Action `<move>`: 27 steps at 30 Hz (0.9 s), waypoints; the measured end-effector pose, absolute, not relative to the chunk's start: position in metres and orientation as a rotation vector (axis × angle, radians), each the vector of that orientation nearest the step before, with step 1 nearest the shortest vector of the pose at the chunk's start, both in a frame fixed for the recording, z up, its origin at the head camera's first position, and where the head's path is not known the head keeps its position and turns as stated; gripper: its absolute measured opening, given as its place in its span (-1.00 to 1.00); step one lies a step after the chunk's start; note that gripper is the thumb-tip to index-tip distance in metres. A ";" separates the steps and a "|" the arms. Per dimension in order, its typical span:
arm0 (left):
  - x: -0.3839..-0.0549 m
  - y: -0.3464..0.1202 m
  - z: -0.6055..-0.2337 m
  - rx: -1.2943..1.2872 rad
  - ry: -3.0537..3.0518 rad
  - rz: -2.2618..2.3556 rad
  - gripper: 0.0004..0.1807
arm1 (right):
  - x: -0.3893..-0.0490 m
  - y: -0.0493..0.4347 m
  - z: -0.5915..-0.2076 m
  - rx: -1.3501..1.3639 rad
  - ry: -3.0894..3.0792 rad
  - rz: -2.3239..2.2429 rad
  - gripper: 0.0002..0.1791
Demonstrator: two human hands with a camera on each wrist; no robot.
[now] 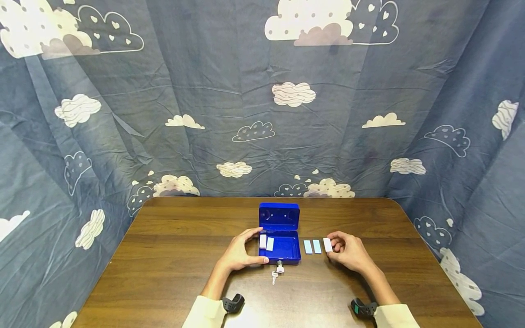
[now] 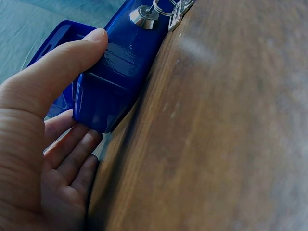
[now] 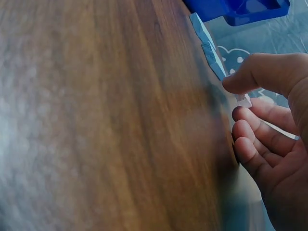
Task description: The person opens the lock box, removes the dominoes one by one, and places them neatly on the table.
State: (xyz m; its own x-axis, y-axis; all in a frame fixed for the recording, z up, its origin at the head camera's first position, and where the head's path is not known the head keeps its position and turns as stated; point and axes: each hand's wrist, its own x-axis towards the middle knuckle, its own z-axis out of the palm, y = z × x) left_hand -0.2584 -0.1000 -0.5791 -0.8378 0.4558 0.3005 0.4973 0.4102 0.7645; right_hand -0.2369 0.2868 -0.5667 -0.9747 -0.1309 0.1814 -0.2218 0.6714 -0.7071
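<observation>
A blue metal cash box (image 1: 283,248) stands on the table with its lid (image 1: 279,217) raised at the back. My left hand (image 1: 239,253) grips the box's left end, thumb (image 2: 86,50) on the front wall and fingers round the far side. Inside at the left lie a pinkish-white block (image 1: 263,241) and a pale blue one (image 1: 270,244). Right of the box, my right hand (image 1: 348,251) pinches a small white rectangular block (image 1: 327,244) between thumb and fingers; mostly hidden in the right wrist view. Two light blue blocks (image 1: 308,247) (image 1: 317,246) lie between box and hand.
A key sits in the front lock (image 2: 144,17), and a second key (image 1: 274,277) hangs from its ring over the wooden table (image 1: 172,255). Behind the table hangs a grey-blue cloth (image 1: 221,100) with a cloud print.
</observation>
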 end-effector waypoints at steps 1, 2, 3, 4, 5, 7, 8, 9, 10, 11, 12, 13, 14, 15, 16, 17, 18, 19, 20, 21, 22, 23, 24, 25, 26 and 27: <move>-0.259 -0.100 -0.579 -0.876 -2.606 -1.434 0.04 | -0.237 0.287 -0.567 0.289 -2.768 1.190 -0.56; -0.259 -0.100 -0.579 -0.873 -2.612 -1.434 0.04 | -0.237 0.287 -0.567 0.285 -2.773 1.188 -0.56; -0.259 -0.100 -0.580 -0.864 -2.621 -1.440 0.04 | -0.237 0.287 -0.567 0.284 -2.779 1.182 -0.56; -0.259 -0.099 -0.580 -0.859 -2.628 -1.443 0.04 | -0.237 0.287 -0.566 0.280 -2.783 1.177 -0.56; -0.260 -0.099 -0.580 -0.852 -2.637 -1.443 0.05 | -0.237 0.287 -0.566 0.277 -2.788 1.172 -0.56; -0.261 -0.099 -0.581 -0.842 -2.649 -1.444 0.05 | -0.237 0.287 -0.565 0.276 -2.797 1.160 -0.57; -0.262 -0.099 -0.581 -0.839 -2.652 -1.443 0.05 | -0.238 0.287 -0.565 0.277 -2.801 1.154 -0.57; -0.262 -0.100 -0.581 -0.838 -2.651 -1.442 0.05 | -0.238 0.286 -0.564 0.278 -2.804 1.149 -0.57; -0.263 -0.100 -0.581 -0.838 -2.651 -1.439 0.05 | -0.238 0.286 -0.563 0.279 -2.806 1.146 -0.58; -0.263 -0.100 -0.581 -0.837 -2.651 -1.434 0.05 | -0.238 0.285 -0.563 0.282 -2.810 1.146 -0.58; -0.263 -0.100 -0.581 -0.837 -2.653 -1.428 0.05 | -0.238 0.285 -0.562 0.283 -2.814 1.144 -0.58; -0.263 -0.100 -0.582 -0.837 -2.653 -1.424 0.05 | -0.239 0.285 -0.562 0.284 -2.817 1.144 -0.58; -0.263 -0.100 -0.581 -0.835 -2.655 -1.421 0.06 | -0.239 0.285 -0.562 0.282 -2.819 1.144 -0.58; -0.263 -0.100 -0.581 -0.835 -2.657 -1.421 0.06 | -0.239 0.284 -0.562 0.283 -2.823 1.146 -0.58; -0.263 -0.100 -0.582 -0.833 -2.660 -1.419 0.06 | -0.239 0.284 -0.562 0.280 -2.826 1.149 -0.58; -0.263 -0.101 -0.582 -0.833 -2.662 -1.417 0.06 | -0.240 0.284 -0.563 0.279 -2.830 1.150 -0.58; -0.263 -0.101 -0.582 -0.833 -2.663 -1.418 0.06 | -0.240 0.284 -0.563 0.273 -2.832 1.152 -0.58; -0.263 -0.101 -0.582 -0.832 -2.664 -1.420 0.06 | -0.240 0.284 -0.563 0.271 -2.835 1.155 -0.58; -0.263 -0.101 -0.582 -0.832 -2.663 -1.422 0.06 | -0.240 0.284 -0.563 0.268 -2.839 1.160 -0.58; -0.263 -0.100 -0.582 -0.832 -2.663 -1.422 0.06 | -0.240 0.284 -0.563 0.265 -2.842 1.165 -0.57; -0.263 -0.100 -0.582 -0.833 -2.663 -1.422 0.06 | -0.240 0.284 -0.563 0.261 -2.845 1.169 -0.57; -0.263 -0.100 -0.582 -0.834 -2.662 -1.423 0.06 | -0.240 0.284 -0.563 0.258 -2.849 1.174 -0.57; -0.263 -0.100 -0.583 -0.834 -2.661 -1.424 0.06 | -0.240 0.284 -0.562 0.254 -2.851 1.179 -0.57; -0.262 -0.100 -0.583 -0.835 -2.659 -1.425 0.06 | -0.240 0.284 -0.562 0.253 -2.854 1.183 -0.57; -0.262 -0.100 -0.582 -0.837 -2.658 -1.426 0.06 | -0.239 0.284 -0.562 0.251 -2.854 1.188 -0.57; -0.262 -0.100 -0.582 -0.839 -2.656 -1.426 0.06 | -0.239 0.284 -0.561 0.255 -2.854 1.191 -0.56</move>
State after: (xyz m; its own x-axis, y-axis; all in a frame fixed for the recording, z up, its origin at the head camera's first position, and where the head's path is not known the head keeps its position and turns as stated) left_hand -0.2620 -0.1002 -0.5824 -0.8561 0.4495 0.2549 0.4608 0.4408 0.7703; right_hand -0.2389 0.2839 -0.5613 -0.9858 -0.1361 0.0986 -0.1658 0.6919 -0.7027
